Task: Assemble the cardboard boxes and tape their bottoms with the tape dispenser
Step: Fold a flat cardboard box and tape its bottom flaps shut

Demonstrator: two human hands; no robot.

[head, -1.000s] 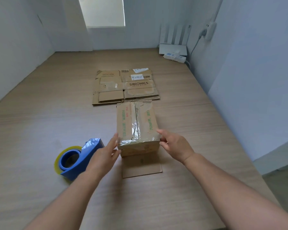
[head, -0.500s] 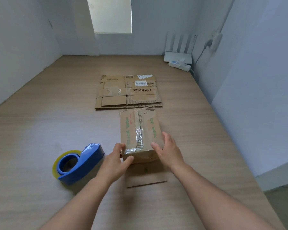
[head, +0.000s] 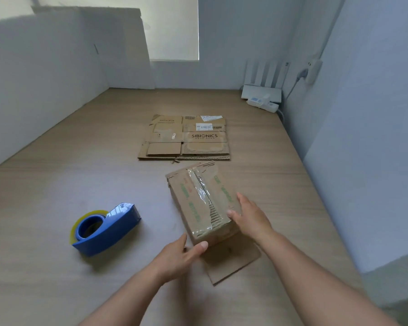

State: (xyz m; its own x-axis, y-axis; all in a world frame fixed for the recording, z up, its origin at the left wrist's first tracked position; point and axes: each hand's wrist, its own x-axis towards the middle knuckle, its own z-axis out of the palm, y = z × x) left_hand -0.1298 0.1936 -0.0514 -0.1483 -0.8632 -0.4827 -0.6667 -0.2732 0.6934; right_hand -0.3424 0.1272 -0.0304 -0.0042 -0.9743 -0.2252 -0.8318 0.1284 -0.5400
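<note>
Box (head: 203,203) is sitting tape-up toward the right edge of the table (head: 57,184), left hand (head: 177,257) and right hand (head: 251,220) gripping its near corners.

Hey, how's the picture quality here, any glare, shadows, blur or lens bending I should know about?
Head view: window daylight glares off the clear tape on the taped box. Head view: the tape dispenser casts a soft shadow on the table. Head view: the wide lens bows the walls, and the flat cardboard print is legible.
</note>
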